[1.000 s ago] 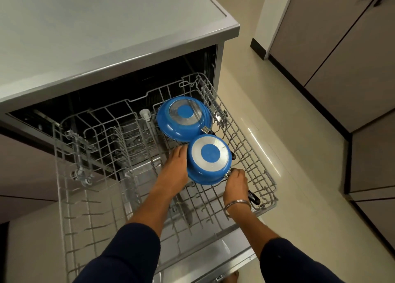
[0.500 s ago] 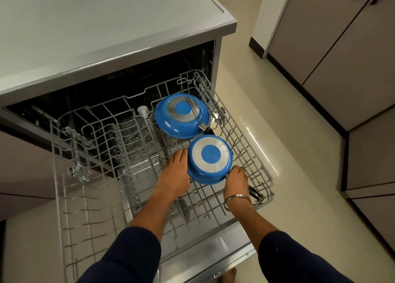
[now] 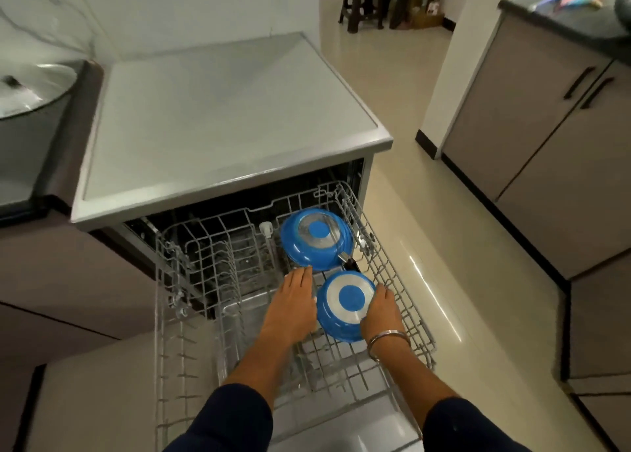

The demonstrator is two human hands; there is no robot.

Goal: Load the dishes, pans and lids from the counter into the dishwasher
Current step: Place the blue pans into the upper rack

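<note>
Since the earlier frame the right hand [image 3: 381, 310] has left the pan's handle and come up against the right side of the smaller blue pan [image 3: 345, 304], and the view has lifted to take in more of the kitchen. Both hands now bracket that pan – the left hand [image 3: 294, 301] lies flat along its left edge with fingers straight and together, the right rests against the opposite side with fingers extended, neither curled round anything. The pan sits upside down, tilted, in the right part of the pulled-out wire rack [image 3: 177, 315] of the dishwasher [image 3: 239, 110]. Just behind it, touching or nearly so, the larger blue pan [image 3: 316, 239] lies upside down too – its dark handle points towards the smaller one. A metal bangle [image 3: 387, 338] circles the right wrist, and dark sleeves cover both forearms. On the counter at far left a glass lid [image 3: 30, 88] is blurred.
</note>
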